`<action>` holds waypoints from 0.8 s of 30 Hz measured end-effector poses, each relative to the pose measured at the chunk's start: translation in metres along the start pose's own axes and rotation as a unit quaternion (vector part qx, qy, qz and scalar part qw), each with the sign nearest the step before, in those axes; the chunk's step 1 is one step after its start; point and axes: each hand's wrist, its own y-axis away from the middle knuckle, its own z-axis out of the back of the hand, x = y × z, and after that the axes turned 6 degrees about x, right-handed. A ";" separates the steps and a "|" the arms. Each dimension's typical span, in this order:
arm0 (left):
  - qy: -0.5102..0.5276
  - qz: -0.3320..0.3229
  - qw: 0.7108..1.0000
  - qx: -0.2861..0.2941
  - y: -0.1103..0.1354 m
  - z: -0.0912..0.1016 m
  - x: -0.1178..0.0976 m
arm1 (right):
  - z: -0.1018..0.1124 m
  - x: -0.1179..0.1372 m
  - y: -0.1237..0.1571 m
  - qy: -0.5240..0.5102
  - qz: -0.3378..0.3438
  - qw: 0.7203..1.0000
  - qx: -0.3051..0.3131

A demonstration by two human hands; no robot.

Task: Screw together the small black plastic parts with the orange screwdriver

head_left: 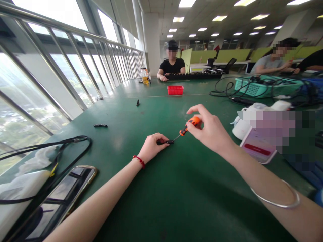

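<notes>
My left hand point(154, 146) pinches a small black part point(169, 142) low over the green table point(141, 188). What kind of part it is, I cannot make out, as my fingers cover some of it. My right hand point(210, 129) grips an orange and black screwdriver point(189, 126) by its handle, with the index finger raised off it. The thin shaft slants down to the left, and its tip meets the right end of the black part. Farther off on the left lie two more small black pieces, one long point(100, 126) and one short point(137, 103).
A red bin point(175, 90) stands toward the far side, where a person point(172, 62) sits. A phone point(73, 191) and black cables point(75, 138) lie at left. On the right are a teal basket point(267, 88) of cables, a white jug point(243, 126) and a pinkish phone-like object point(259, 148).
</notes>
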 end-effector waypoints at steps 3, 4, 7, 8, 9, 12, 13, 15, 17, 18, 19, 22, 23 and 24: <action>0.005 0.005 1.000 0.002 0.000 0.000 0.000 | 0.006 0.007 -0.013 0.028 0.007 0.999 0.036; 0.005 0.005 1.000 0.002 0.000 0.000 0.000 | 0.007 0.009 -0.016 0.047 0.012 0.998 0.049; 0.007 0.003 1.000 0.003 0.000 -0.001 0.001 | 0.007 0.010 -0.018 0.095 0.021 0.994 0.052; 0.007 0.003 1.000 0.003 0.000 -0.001 0.002 | 0.006 0.010 -0.018 0.100 0.024 0.994 0.040; 0.006 0.003 1.000 0.003 0.000 -0.001 0.002 | 0.005 0.009 -0.017 0.099 0.028 0.994 0.028; 0.004 0.004 1.000 0.002 0.000 -0.001 0.003 | 0.004 0.006 -0.016 0.073 0.042 0.996 0.017; 0.005 0.005 1.000 0.003 0.000 -0.001 0.003 | 0.004 0.005 -0.016 0.061 0.046 0.997 0.022; 0.008 0.008 1.000 0.006 0.001 0.000 0.003 | 0.006 0.004 -0.017 0.045 0.052 0.997 0.035; 0.008 0.010 1.000 0.006 0.001 0.000 0.003 | 0.008 0.004 -0.017 0.037 0.063 0.996 0.047; 0.007 0.010 1.000 0.005 0.001 0.000 0.003 | 0.009 0.003 -0.018 0.035 0.068 0.996 0.051; 0.004 0.010 1.000 0.004 0.001 0.000 0.003 | 0.009 0.003 -0.018 0.033 0.072 0.995 0.056; -0.002 0.005 1.000 0.005 0.001 0.000 0.003 | 0.009 0.003 -0.018 0.031 0.067 0.995 0.066; -0.003 0.003 1.000 0.006 0.001 0.000 0.003 | 0.009 0.003 -0.018 0.033 0.062 0.995 0.065; -0.004 0.001 1.000 0.007 0.000 0.000 0.002 | 0.009 0.003 -0.018 0.037 0.059 0.996 0.062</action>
